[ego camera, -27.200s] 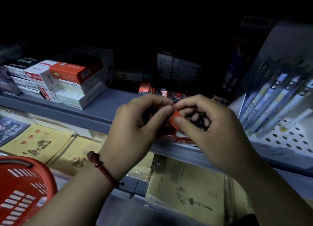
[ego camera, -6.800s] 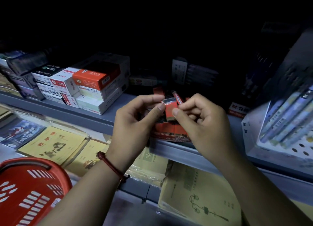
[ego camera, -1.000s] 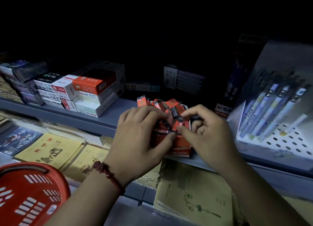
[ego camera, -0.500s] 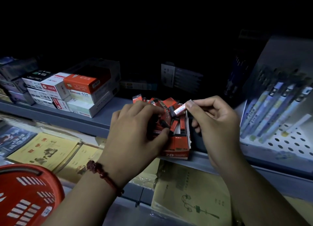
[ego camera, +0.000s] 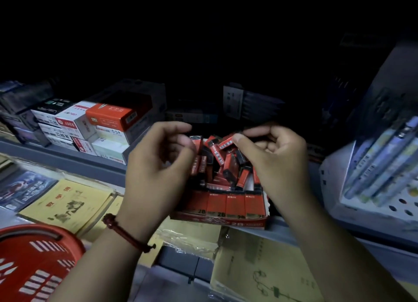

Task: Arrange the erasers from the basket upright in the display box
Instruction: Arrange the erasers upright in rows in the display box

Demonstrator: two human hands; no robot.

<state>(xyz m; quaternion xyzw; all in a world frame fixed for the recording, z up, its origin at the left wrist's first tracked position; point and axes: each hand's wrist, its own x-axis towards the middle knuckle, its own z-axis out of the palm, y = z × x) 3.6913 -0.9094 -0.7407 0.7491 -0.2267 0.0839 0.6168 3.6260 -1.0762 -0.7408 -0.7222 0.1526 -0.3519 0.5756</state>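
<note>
Fingers [ego camera: 255, 132] of your right hand [ego camera: 278, 156] pinch one eraser [ego camera: 226, 141] above the display box [ego camera: 217, 221]; whether your curled left hand [ego camera: 158, 166] holds anything is unclear. Stand it on end behind the upright front row [ego camera: 226, 202], clear of the jumble [ego camera: 224, 166].

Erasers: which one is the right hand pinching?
The eraser with the white barcode label facing up, held above the jumbled pile in the display box, between thumb and forefinger of the right hand.

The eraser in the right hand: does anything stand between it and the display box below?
Yes: loose erasers lie jumbled in the display box right under the eraser that the right hand pinches; only the front row stands upright.
</note>
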